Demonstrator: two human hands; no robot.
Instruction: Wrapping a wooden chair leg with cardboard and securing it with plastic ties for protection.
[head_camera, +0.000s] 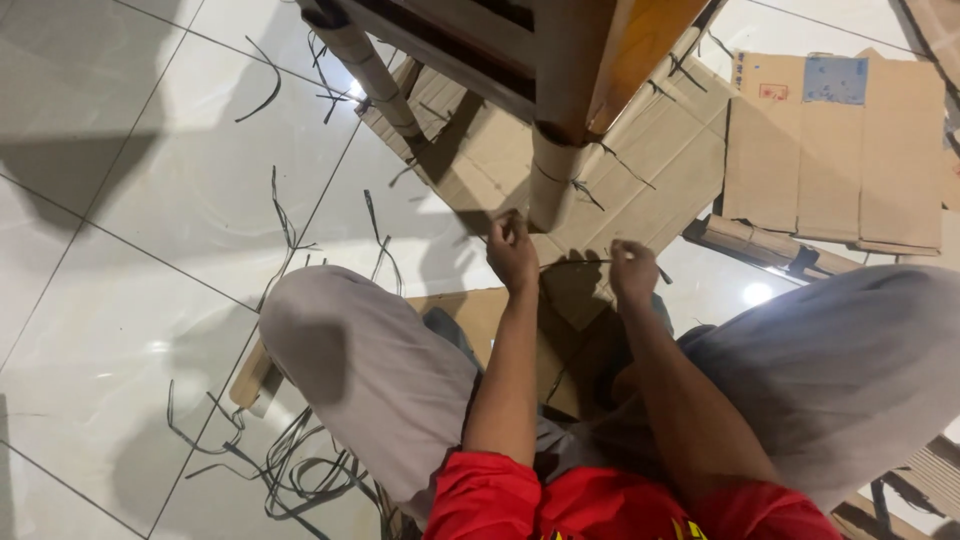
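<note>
Left hand (512, 250) and right hand (632, 268) each pinch an end of a dark strap (580, 262), cardboard-wrapped furniture leg (553, 185) at 12 o'clock.

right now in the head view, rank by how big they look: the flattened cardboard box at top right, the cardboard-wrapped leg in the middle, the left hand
1. flattened cardboard box, clearly largest.
2. cardboard-wrapped leg.
3. left hand, smallest, though close to the leg's look; the hand sits nearer the camera, so true sizes stay unsure.
</note>
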